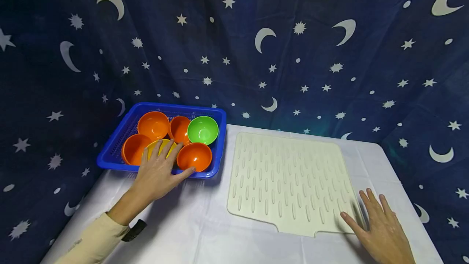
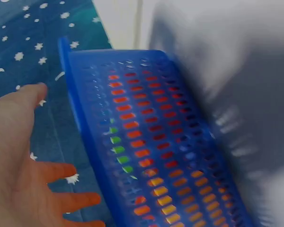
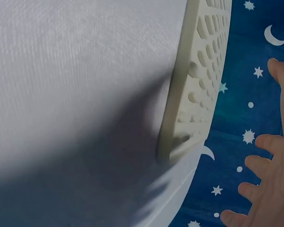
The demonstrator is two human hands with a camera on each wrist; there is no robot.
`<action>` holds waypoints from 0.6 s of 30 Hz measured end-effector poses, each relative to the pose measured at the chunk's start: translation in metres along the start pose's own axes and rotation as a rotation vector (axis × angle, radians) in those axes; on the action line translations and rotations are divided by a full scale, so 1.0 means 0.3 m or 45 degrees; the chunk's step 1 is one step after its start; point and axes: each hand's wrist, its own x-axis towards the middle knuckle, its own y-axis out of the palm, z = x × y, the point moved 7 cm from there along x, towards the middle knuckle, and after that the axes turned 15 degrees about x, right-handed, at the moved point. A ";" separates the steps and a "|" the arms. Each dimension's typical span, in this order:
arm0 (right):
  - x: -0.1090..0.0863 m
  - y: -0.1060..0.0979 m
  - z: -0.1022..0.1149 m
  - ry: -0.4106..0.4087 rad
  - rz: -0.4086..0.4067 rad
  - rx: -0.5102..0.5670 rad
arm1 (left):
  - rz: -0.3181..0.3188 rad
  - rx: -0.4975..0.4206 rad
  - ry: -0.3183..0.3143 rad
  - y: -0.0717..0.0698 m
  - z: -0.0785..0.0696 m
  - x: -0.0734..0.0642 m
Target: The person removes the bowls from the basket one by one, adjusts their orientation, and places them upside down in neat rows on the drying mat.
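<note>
My left hand [image 1: 155,178] is spread over the front of a blue plastic basket [image 1: 221,133], its fingers relaxed above a yellow bowl [image 1: 163,146] and partly hiding it. Its thumb lies close to the rim of the front orange bowl [image 1: 194,157]. A green bowl [image 1: 202,130] and several orange bowls sit around the yellow one. In the left wrist view the fingers [image 2: 75,201] stretch out beside the perforated basket wall [image 2: 146,118]. Over the lower right corner of a cream ridged mat [image 1: 289,178], my right hand [image 1: 382,229] hovers with spread fingers, holding nothing.
A white cloth [image 1: 216,223] covers the table under the basket and mat. Behind and along both sides hangs a dark blue curtain [image 1: 234,40] with moons and stars. The basket stands at the back left, close to the curtain.
</note>
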 end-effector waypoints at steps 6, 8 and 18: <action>-0.001 0.030 0.024 -0.030 0.000 0.016 | 0.098 -0.107 0.070 0.004 -0.050 0.070; 0.002 0.043 0.027 -0.043 0.008 0.028 | 0.134 -0.132 0.083 0.012 -0.057 0.101; 0.018 0.119 -0.049 0.023 0.290 0.052 | 0.581 -0.047 0.044 0.091 -0.061 0.188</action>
